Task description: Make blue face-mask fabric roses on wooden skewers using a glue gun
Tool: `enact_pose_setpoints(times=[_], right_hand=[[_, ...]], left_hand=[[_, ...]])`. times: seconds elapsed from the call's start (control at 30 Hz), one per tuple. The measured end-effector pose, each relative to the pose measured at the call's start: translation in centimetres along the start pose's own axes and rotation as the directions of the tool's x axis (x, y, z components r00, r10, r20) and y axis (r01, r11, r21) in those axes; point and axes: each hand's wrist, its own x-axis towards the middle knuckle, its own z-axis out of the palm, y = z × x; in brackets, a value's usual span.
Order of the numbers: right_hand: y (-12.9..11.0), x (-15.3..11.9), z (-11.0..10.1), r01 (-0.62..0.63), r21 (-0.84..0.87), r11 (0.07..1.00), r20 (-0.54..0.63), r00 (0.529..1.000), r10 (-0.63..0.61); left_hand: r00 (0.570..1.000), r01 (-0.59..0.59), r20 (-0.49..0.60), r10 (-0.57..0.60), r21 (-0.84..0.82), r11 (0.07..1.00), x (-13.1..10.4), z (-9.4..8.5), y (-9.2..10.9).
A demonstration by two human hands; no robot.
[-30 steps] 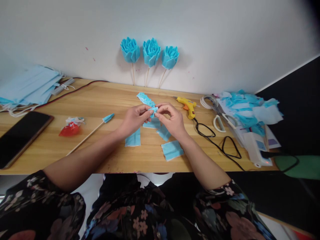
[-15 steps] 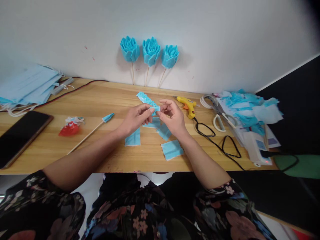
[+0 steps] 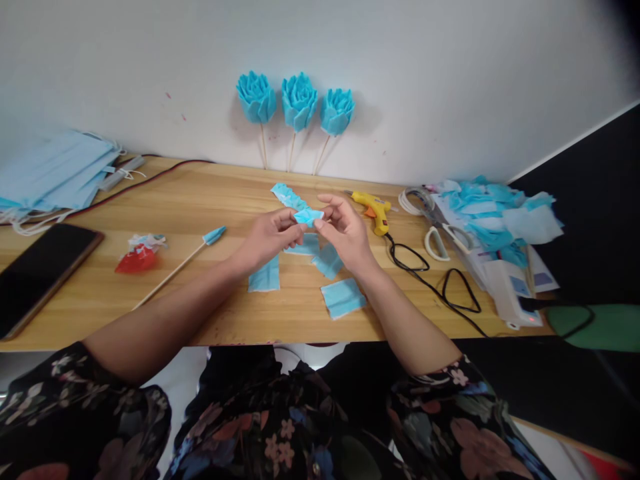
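Both hands meet over the middle of the table, pinching a small folded blue piece (image 3: 309, 217) between them. My left hand (image 3: 273, 237) grips its left end, and my right hand (image 3: 345, 230) has the right end between thumb and fingers. Just behind them lies a row of folded blue pieces (image 3: 287, 195). Flat blue rectangles lie below and around the hands, one (image 3: 343, 298) at the front right and another (image 3: 265, 274) at the left. A stick with a blue tip (image 3: 215, 235) rests left of my left hand.
Three blue flowers (image 3: 299, 101) on sticks lean on the wall. Right: yellow glue gun (image 3: 373, 208) with black cord, scissors (image 3: 437, 243), blue scraps (image 3: 493, 217), white power box (image 3: 511, 293). Left: phone (image 3: 47, 273), red bag (image 3: 139, 257), stacked masks (image 3: 60, 170).
The blue piece between my hands now shows slanted, pointed folds where it looked like a narrow strip before. My fingers have shifted slightly around it, and the view has moved a little.
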Motion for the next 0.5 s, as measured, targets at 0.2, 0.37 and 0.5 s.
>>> enact_pose_setpoints(times=[0.2, 0.37, 0.5], right_hand=[[0.02, -0.1, -0.12, -0.007, 0.028, 1.0, 0.122, 0.992, 0.004], [0.2, -0.19, -0.11, 0.002, 0.041, 0.999, 0.164, 0.986, -0.008], [0.28, -0.2, -0.04, 0.004, 0.043, 0.999, 0.163, 0.986, -0.011]], left_hand=[[0.997, -0.059, -0.055, 0.056, -0.072, 0.996, 0.16, -0.15, -0.33], [0.995, -0.072, -0.075, 0.065, -0.101, 0.992, 0.08, -0.07, -0.13], [0.997, -0.074, -0.044, 0.07, -0.09, 0.993, 0.08, -0.04, -0.13]])
